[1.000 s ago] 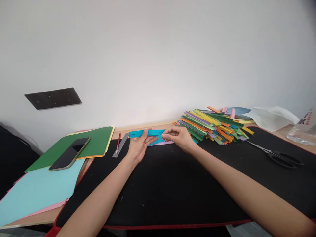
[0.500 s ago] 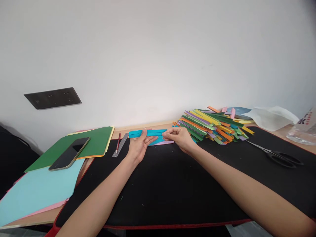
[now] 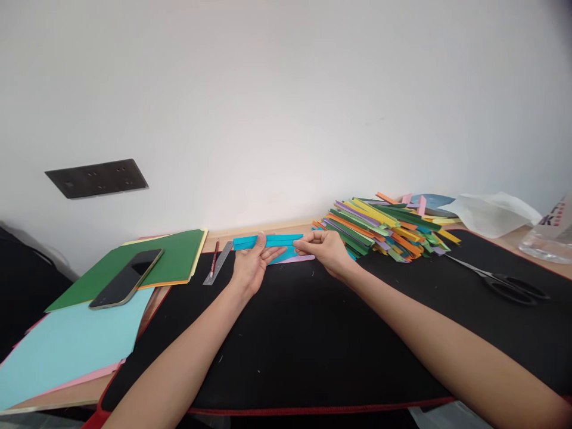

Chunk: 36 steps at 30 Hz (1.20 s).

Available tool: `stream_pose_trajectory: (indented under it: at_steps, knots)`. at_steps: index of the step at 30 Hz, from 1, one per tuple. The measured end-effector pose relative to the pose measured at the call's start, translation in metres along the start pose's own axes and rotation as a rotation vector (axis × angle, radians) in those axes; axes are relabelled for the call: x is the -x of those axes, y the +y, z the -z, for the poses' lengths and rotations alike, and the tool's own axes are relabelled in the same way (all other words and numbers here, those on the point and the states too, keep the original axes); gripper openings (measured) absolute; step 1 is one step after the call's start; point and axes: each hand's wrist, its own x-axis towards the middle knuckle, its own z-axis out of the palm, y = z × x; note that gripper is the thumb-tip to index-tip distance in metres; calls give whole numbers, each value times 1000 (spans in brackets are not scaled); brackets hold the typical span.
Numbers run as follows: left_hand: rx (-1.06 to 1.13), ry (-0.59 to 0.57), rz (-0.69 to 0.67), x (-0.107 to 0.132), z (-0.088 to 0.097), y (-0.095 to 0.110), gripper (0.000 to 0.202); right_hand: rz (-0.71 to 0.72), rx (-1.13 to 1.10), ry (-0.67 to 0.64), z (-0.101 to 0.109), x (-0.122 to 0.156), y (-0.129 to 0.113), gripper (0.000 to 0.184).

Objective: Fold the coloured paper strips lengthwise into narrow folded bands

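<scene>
A folded blue paper strip (image 3: 279, 240) is held level between my two hands, above the far part of the black mat. My left hand (image 3: 251, 262) grips its left part, thumb on the front and fingers behind and below. At the strip's right end, my right hand (image 3: 325, 247) pinches it between thumb and fingertips. More blue paper and a lilac sheet (image 3: 298, 258) show below the strip, just behind my hands. To the right of my right hand lies a heap of folded paper strips (image 3: 384, 229) in many colours.
Left of my hands lie a pencil (image 3: 214, 259) and a clear ruler (image 3: 222, 262). A phone (image 3: 127, 279) rests on green and light blue paper sheets (image 3: 75, 345). Scissors (image 3: 504, 281) lie on the black mat (image 3: 330, 345) at right, near a white plastic bag (image 3: 496, 208) and a clear container (image 3: 547, 244).
</scene>
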Motion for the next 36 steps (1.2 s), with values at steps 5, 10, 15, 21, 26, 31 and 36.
stream_pose_trajectory:
  at_steps: [5,10,15,21,26,31,36]
  knots:
    - [13,8,5,1,-2,0,25,10,8,8,0,1,-1,28]
    - [32,21,34,2,-4,2,21,22,1,-7,-1,0,-3,29]
    - [52,-4,72,0,-1,2,19,12,-6,-11,-3,1,-6,29]
    - [42,53,50,3,-4,3,21,-42,-50,-40,-3,1,-5,31]
    - [20,2,8,4,-1,-1,24,-29,-73,-26,-2,2,-2,33]
    - [3,-64,-12,3,1,-5,27,-30,-102,-29,-1,2,-1,38]
    - [-113,-63,-52,5,-1,-6,25,-30,-76,-97,-2,3,-3,55]
